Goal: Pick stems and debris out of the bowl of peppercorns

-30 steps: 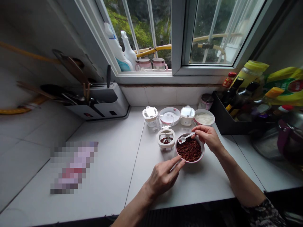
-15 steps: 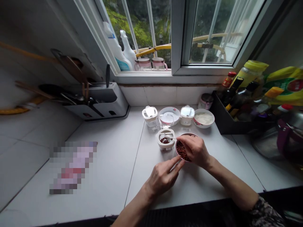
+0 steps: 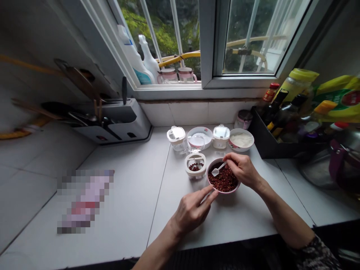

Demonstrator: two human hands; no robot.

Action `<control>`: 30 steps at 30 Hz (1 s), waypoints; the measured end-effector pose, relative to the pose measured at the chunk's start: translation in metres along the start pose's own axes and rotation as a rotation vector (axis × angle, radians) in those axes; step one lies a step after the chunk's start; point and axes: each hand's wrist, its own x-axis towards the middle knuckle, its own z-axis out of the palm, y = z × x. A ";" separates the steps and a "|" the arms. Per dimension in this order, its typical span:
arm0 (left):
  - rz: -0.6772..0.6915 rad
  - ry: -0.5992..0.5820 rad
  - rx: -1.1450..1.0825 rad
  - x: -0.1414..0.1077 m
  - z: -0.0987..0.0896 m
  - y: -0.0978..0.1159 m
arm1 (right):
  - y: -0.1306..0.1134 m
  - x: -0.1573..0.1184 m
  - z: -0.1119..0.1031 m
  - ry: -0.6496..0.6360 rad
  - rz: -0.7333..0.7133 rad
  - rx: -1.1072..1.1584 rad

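Observation:
My right hand [image 3: 241, 168] pinches a small white spoon [image 3: 215, 171] by its handle. The spoon's bowl end is over the pink-rimmed bowl [image 3: 226, 192], just above or touching dark red-brown peppercorn-like grains [image 3: 224, 180]. At the near left rim of that bowl, my left hand [image 3: 194, 210] rests its outstretched fingertips; its thumb is hidden. Left of the bowl stands a white seasoning jar [image 3: 195, 173], lid raised, with some of the same grains inside.
Behind are two lidded white jars [image 3: 176, 138] [image 3: 221, 137], a bowl of white powder [image 3: 200, 138] and a bowl of pale granules [image 3: 241, 140]. A black box of bottles [image 3: 261, 138] stands right, a grey utensil holder [image 3: 135, 120] left. A blurred-out pinkish item [image 3: 87, 198] lies on the counter.
My right hand has moved the spoon rightward, from over the seasoning jar to over the bowl of grains. My left hand stays at the bowl's rim. The view has shifted slightly.

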 end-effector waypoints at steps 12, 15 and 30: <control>-0.006 -0.006 -0.006 -0.001 0.000 0.000 | 0.008 0.002 0.003 0.010 0.171 0.165; -0.008 -0.006 -0.001 -0.002 0.001 0.000 | 0.008 0.002 0.002 0.024 0.175 0.180; 0.002 -0.004 0.005 -0.002 0.001 -0.001 | 0.010 0.002 0.004 0.000 0.177 0.118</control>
